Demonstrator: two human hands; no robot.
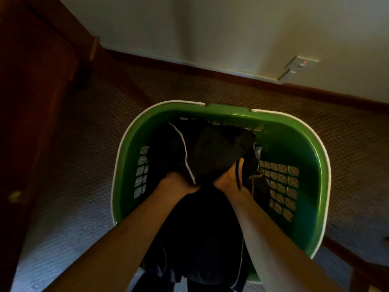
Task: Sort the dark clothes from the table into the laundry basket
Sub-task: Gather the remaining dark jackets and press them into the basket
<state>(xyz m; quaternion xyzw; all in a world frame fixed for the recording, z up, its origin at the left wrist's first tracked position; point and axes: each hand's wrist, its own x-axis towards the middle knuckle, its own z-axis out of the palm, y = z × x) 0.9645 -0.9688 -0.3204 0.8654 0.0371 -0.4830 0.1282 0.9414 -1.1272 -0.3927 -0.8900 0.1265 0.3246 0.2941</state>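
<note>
Dark clothes [202, 157] in green basket [294, 144]

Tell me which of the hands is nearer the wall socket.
Right. The right hand grips the dark clothes in the basket on the wall socket's side; the left hand grips them farther away.

Two bare forearms show, one entering from about 7 o'clock, the other from about 4 o'clock, each long and slender, tapering to the wrist. No sleeve reaches either wrist or forearm. The left hand [179, 183] and the right hand [228, 180] wear no glove, ring, watch or band that can be made out in the dim light.
</note>
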